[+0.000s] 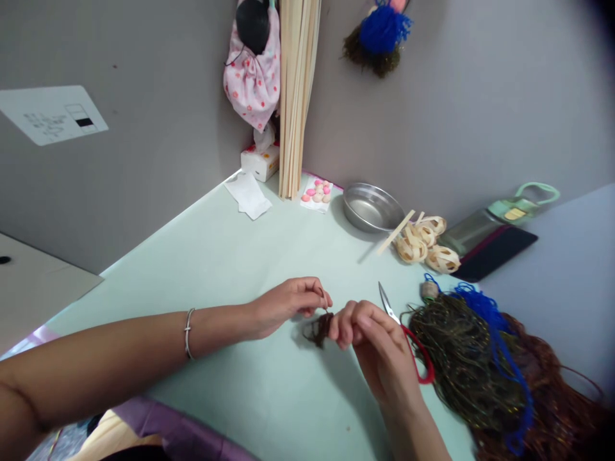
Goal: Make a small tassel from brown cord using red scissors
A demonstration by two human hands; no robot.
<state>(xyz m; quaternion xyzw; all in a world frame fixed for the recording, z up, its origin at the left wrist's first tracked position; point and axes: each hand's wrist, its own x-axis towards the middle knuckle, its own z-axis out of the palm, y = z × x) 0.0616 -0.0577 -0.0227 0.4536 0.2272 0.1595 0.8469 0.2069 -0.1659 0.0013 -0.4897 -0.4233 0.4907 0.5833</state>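
Note:
A small bundle of dark brown yarn hangs between my hands, just above the pale green table. My left hand pinches a thin brown strand at the top of the bundle. On its right side, my right hand has its fingers closed on the same bundle; the part inside the grip is hidden. Scissors with red handles lie partly behind my right hand, their blades pointing away. To the right is a big heap of olive-green yarn, with blue yarn and reddish-brown yarn beside it.
Along the back stand a metal bowl, coiled wooden strips, a green bottle and a dark tablet-like slab. Long wooden strips lean in the corner near a tissue box. A blue and olive tassel hangs on the wall.

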